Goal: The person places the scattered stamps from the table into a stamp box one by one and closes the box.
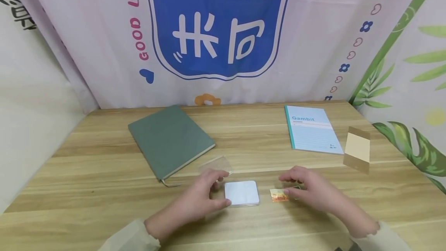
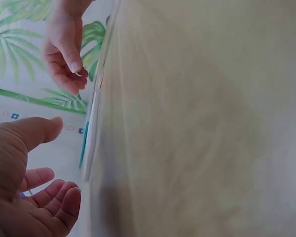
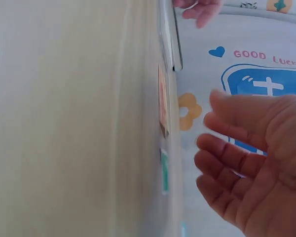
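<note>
A white rounded rectangle [image 1: 242,193], like a small pad or flat case, lies on the wooden table. At its left side is my left hand [image 1: 200,198], fingers loosely bent and thumb tip by its lower left corner; whether they touch cannot be told. My right hand [image 1: 313,189] hovers over a small orange and yellow printed piece [image 1: 278,195], partly covering it in the head view. In the right wrist view the relaxed fingers [image 3: 227,153] hold nothing and stand apart from the table. The left wrist view shows the left palm [image 2: 15,182] with nothing in it.
A green hardcover book [image 1: 170,138] lies at back left, with a clear flat sheet [image 1: 218,164] near its corner. At back right are a light blue notebook [image 1: 313,129] and a brown and cream folded piece [image 1: 357,148]. A printed curtain [image 1: 313,49] hangs behind.
</note>
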A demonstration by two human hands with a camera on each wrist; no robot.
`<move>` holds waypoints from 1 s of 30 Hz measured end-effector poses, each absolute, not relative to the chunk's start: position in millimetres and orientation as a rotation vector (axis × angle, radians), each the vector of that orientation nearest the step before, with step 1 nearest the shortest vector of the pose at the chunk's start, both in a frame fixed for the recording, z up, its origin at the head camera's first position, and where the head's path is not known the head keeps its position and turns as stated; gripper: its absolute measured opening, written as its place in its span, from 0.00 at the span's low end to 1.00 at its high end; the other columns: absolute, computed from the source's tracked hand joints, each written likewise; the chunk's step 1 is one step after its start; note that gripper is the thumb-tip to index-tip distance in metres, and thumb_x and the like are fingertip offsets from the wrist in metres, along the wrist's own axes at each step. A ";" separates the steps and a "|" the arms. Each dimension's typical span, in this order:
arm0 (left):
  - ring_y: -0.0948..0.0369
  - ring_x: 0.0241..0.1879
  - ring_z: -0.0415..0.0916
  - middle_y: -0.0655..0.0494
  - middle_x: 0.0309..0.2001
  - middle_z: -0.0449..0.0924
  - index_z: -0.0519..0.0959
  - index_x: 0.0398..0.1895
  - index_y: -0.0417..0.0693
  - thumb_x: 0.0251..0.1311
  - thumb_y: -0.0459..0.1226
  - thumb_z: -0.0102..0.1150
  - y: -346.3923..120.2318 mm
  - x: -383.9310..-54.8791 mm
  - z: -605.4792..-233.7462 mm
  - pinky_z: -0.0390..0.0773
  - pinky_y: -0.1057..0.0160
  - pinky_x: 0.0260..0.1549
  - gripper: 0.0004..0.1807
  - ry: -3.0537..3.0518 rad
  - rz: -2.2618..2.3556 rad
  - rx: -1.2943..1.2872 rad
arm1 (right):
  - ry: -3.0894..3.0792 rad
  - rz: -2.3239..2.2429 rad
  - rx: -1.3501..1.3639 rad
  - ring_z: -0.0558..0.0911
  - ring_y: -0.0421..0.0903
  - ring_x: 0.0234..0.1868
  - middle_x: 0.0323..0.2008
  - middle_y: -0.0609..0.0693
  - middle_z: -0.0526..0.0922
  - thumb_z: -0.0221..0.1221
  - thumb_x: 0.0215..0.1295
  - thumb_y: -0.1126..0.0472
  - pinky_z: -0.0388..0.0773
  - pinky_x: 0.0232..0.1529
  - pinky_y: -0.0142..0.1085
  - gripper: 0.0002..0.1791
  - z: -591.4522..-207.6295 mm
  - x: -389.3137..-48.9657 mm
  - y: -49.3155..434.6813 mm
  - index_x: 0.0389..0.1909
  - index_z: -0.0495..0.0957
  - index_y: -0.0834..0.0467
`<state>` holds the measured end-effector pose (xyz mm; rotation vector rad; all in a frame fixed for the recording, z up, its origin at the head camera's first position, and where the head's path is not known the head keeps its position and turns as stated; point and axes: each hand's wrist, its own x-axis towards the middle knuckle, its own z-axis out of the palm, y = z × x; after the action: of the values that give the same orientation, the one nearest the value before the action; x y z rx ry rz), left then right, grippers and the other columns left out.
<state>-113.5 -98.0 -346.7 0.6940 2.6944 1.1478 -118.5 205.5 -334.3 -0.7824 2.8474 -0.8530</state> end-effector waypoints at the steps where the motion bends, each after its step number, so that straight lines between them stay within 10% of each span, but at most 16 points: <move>1: 0.60 0.40 0.69 0.52 0.45 0.72 0.70 0.56 0.39 0.46 0.40 0.70 -97.6 -113.2 -347.7 0.73 0.64 0.37 0.33 2.687 1.144 0.685 | 2.846 -0.853 -0.777 0.78 0.42 0.42 0.41 0.42 0.80 0.61 0.59 0.54 0.76 0.44 0.40 0.14 -336.0 -118.2 205.6 0.45 0.79 0.55; 30: 0.64 0.38 0.68 0.58 0.40 0.71 0.76 0.48 0.39 0.45 0.42 0.70 -91.6 -113.0 -366.6 0.72 0.65 0.37 0.27 2.792 1.024 0.650 | 2.880 -0.938 -0.593 0.72 0.35 0.33 0.31 0.40 0.76 0.65 0.53 0.62 0.72 0.36 0.32 0.05 -359.2 -120.5 198.4 0.30 0.79 0.50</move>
<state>-113.0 -91.6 -366.6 0.6500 2.7919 1.0243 -120.5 198.4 -359.2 -0.5934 2.8801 -0.9380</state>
